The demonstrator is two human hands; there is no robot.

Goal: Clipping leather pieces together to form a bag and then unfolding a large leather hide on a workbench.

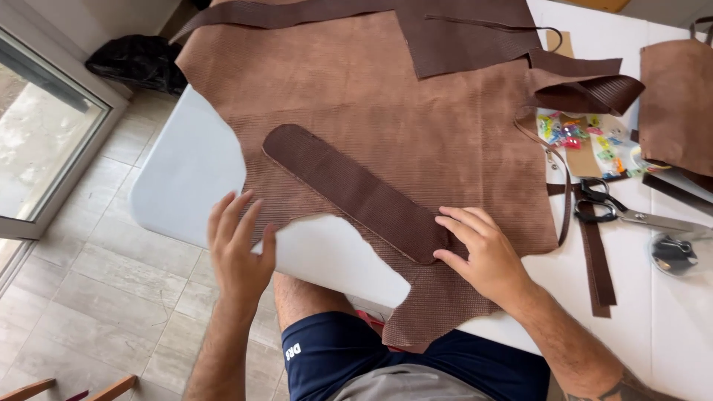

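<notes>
a clear packet [587,145] lies on the white counter [186,178] at the right edge of the big hide, and it holds small clips in mixed bright colours; how many cannot be told. a small round dark-and-clear dish or lid [674,254] sits near the counter's right side, contents not readable.

the large tan leather hide [386,96] covers most of the counter, suede face up, its cut edge curving near the person's body. on it, lying diagonally from upper left to lower right, is a long dark brown strap piece [356,191] with rounded ends and a ribbed grain.

right hand [483,249]: palm down, fingers [464,223] loosely spread and flat, tips resting on the lower right end of the strap piece and on the hide beside it. nothing pinched.

left hand [238,249]: raised just above the counter at the hide's cut edge, fingers spread and slightly curled, holding nothing; whether it touches the hide cannot be told.

black-handled scissors [620,212] lie to the right, well apart from both hands, beside narrow dark strips [596,267]. further dark leather pieces [460,33] lie along the far side.
</notes>
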